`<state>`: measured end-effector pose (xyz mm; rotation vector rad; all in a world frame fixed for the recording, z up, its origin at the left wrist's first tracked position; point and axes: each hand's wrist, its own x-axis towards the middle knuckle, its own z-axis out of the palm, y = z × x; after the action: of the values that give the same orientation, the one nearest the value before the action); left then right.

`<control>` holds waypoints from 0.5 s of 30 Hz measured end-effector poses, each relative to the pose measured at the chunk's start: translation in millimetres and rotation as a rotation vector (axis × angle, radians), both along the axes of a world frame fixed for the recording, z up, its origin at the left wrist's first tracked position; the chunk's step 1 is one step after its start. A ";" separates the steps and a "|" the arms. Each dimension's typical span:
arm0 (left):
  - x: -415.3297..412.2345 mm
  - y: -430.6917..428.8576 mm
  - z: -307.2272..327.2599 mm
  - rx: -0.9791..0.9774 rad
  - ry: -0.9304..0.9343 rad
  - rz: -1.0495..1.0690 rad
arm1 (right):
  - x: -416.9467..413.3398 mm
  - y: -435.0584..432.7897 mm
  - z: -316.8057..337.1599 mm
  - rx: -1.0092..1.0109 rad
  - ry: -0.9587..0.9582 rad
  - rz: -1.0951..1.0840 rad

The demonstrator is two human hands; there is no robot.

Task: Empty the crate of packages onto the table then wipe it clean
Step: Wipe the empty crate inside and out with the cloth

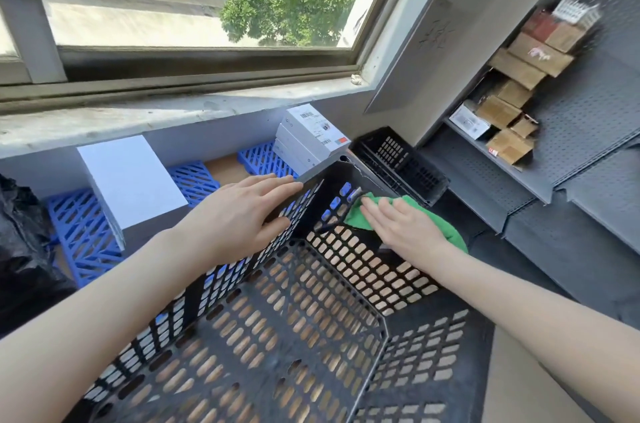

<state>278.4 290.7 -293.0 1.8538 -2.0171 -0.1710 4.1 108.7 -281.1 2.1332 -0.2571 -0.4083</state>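
Note:
A black perforated plastic crate [277, 336] fills the lower middle of the view, with nothing inside it. My left hand [242, 214] lies flat with fingers spread on the crate's far left rim. My right hand [401, 228] presses a green cloth [446, 232] against the crate's far wall near its corner. A stack of white packages [308, 142] with barcode labels stands on the table just beyond the crate. A larger white box [131, 183] sits to the left of it.
Blue plastic grid pallets [83, 235] lie under the boxes below the windowsill. A second black crate [401, 163] stands behind at the right. Grey metal shelves [519, 180] at the right hold brown cardboard boxes [512, 93]. A black bag [20, 242] sits at far left.

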 end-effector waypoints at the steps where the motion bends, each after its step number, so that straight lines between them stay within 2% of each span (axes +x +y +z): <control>1: -0.2 0.3 0.6 0.002 -0.004 0.000 | -8.1 -0.1 3.5 -0.017 0.002 0.020; 6: -0.1 1.4 1.2 0.012 -0.012 -0.005 | -75.8 17.2 10.9 0.040 -0.048 0.100; 8: -0.4 2.1 0.5 0.013 -0.013 -0.004 | -95.2 20.3 10.2 0.100 -0.094 0.067; 12: -3.1 2.5 1.6 0.005 -0.024 -0.016 | -82.2 9.9 14.9 0.124 -0.072 0.156; 15: -3.2 1.8 2.4 0.006 -0.028 -0.020 | -42.1 5.3 23.8 0.102 -0.181 0.144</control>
<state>275.2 292.5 -290.7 1.8501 -2.0563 -0.1572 -38.0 114.0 -257.2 2.2752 -0.1871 -0.1470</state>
